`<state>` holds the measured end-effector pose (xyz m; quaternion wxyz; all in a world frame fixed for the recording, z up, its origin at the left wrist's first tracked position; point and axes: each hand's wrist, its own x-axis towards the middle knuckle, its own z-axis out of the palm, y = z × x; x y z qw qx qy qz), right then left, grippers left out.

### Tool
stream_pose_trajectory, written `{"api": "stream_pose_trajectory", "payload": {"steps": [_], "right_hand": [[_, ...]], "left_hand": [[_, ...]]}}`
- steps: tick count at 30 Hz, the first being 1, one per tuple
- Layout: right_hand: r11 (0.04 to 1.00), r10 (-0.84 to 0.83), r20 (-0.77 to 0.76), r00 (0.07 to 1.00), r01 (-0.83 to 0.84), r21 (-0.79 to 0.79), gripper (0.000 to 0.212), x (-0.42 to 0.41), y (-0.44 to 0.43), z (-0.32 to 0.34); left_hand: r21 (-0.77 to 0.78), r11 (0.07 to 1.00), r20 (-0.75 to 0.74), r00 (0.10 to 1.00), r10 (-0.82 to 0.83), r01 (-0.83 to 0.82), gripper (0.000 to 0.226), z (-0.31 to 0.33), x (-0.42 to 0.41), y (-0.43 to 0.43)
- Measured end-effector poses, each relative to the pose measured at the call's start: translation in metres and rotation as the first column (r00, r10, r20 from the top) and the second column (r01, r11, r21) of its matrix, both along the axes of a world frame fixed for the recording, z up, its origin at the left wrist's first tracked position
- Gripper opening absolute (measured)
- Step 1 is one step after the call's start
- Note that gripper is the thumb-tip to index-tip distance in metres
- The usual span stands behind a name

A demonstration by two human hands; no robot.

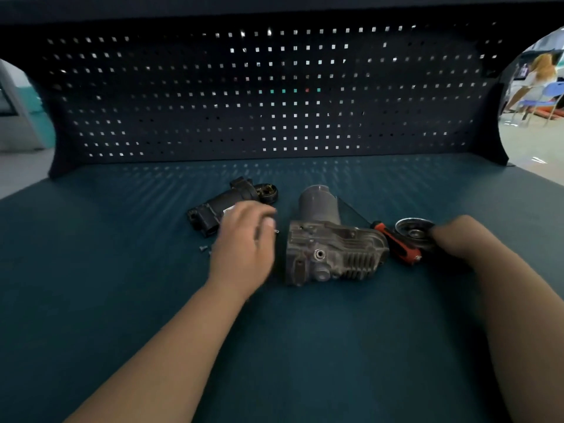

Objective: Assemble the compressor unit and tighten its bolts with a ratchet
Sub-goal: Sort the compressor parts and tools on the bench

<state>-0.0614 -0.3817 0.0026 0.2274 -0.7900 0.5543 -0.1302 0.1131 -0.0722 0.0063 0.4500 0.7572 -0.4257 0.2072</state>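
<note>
The left hand (pixel 244 242), blurred, is held just left of the compressor body (pixel 332 251), fingers loosely bent; whether anything is pinched cannot be told. The right hand (pixel 460 239) is set against a round metal cover (pixel 413 232) beside the ratchet (pixel 396 244), its grip hidden. The cast, finned body is judged heavy and rigid, best grasped around its cylindrical motor (pixel 317 203). Loose bolts (pixel 203 248) lie leftward.

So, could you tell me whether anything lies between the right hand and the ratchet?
Yes: a round metal disc lies between the right hand and the red-and-black ratchet, right against its handle. The compressor body is on the ratchet's far side, not in the way.
</note>
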Motion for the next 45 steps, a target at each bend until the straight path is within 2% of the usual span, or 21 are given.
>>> {"api": "stream_pose_trajectory", "payload": {"steps": [2,4,7,10,13,15,19,20,23,25,27,31,33,35,37,39,41,43,45], "right_hand": [[0.998,-0.044,0.078,0.996,0.041,0.039,0.028,-0.005,-0.001,0.000],[0.988,-0.135,0.223,0.965,0.115,0.102,0.024,-0.011,-0.004,0.000],[0.965,-0.249,0.394,0.885,0.192,0.179,0.026,-0.016,-0.006,0.001],[0.967,-0.241,0.376,0.895,0.187,0.173,0.026,-0.014,-0.006,-0.002],[0.962,-0.259,0.369,0.893,0.205,0.180,0.031,-0.009,-0.008,-0.005],[0.949,-0.294,0.408,0.864,0.212,0.235,0.033,-0.009,-0.010,-0.005],[0.939,-0.305,0.456,0.836,0.184,0.290,0.013,-0.010,-0.010,-0.002],[0.942,-0.295,0.455,0.840,0.177,0.285,0.010,-0.009,-0.008,-0.002],[0.961,-0.264,0.469,0.843,0.188,0.202,0.021,-0.006,0.001,-0.002],[0.985,-0.169,0.477,0.863,0.154,0.072,0.024,-0.002,0.007,0.000],[0.994,-0.066,0.461,0.885,0.097,-0.046,0.025,0.002,0.015,0.001],[0.994,0.060,0.464,0.884,-0.010,-0.110,0.023,0.010,0.034,0.005],[0.987,0.117,0.486,0.866,-0.049,-0.150,0.022,0.014,0.048,0.014],[0.975,0.200,0.553,0.809,-0.105,-0.198,0.021,0.018,0.069,0.031],[0.921,0.372,0.531,0.761,-0.234,-0.310,0.023,0.033,0.098,0.057],[0.799,0.590,0.308,0.746,-0.483,-0.359,0.024,0.062,0.130,0.083],[0.653,0.717,-0.066,0.693,-0.703,-0.282,0.025,0.106,0.157,0.100],[0.580,0.721,-0.349,0.598,-0.797,-0.169,0.018,0.151,0.179,0.103],[0.563,0.683,-0.477,0.553,-0.815,-0.139,0.011,0.189,0.194,0.097]], "left_hand": [[-0.047,0.974,-0.146,0.966,0.212,-0.221,0.019,-0.003,0.026,0.009],[0.054,0.950,-0.206,0.927,0.312,-0.308,0.020,-0.014,0.047,0.018],[0.200,0.936,-0.228,0.916,0.331,-0.288,0.016,-0.024,0.057,0.017],[0.307,0.913,-0.113,0.943,0.314,-0.268,0.020,-0.022,0.053,0.001],[0.536,0.797,-0.030,0.937,0.348,-0.279,0.037,-0.019,0.048,-0.011],[0.612,0.741,-0.032,0.927,0.373,-0.276,0.041,-0.017,0.048,-0.014],[0.690,0.685,-0.074,0.919,0.388,-0.234,0.054,-0.014,0.045,-0.024],[0.725,0.648,-0.058,0.918,0.393,-0.232,0.054,-0.013,0.044,-0.027],[0.784,0.566,0.018,0.922,0.388,-0.254,0.044,-0.010,0.047,-0.031],[0.776,0.585,0.014,0.934,0.358,-0.236,0.030,-0.007,0.048,-0.029],[0.786,0.581,0.004,0.941,0.339,-0.212,0.026,-0.003,0.046,-0.027],[0.808,0.547,0.037,0.945,0.326,-0.220,0.026,0.003,0.040,-0.025],[0.787,0.578,0.001,0.937,0.348,-0.215,0.026,0.007,0.040,-0.023],[0.755,0.626,-0.058,0.931,0.361,-0.196,0.026,0.010,0.044,-0.019],[0.696,0.705,-0.165,0.927,0.338,-0.133,0.021,0.010,0.052,-0.011],[0.581,0.813,-0.315,0.910,0.269,-0.039,0.017,0.009,0.063,-0.001],[0.377,0.926,-0.511,0.840,0.180,0.032,0.015,0.009,0.073,0.010],[0.062,0.997,-0.724,0.690,0.012,0.048,0.017,0.010,0.081,0.017],[-0.292,0.956,-0.840,0.475,-0.262,0.011,0.019,0.013,0.085,0.018]]}}
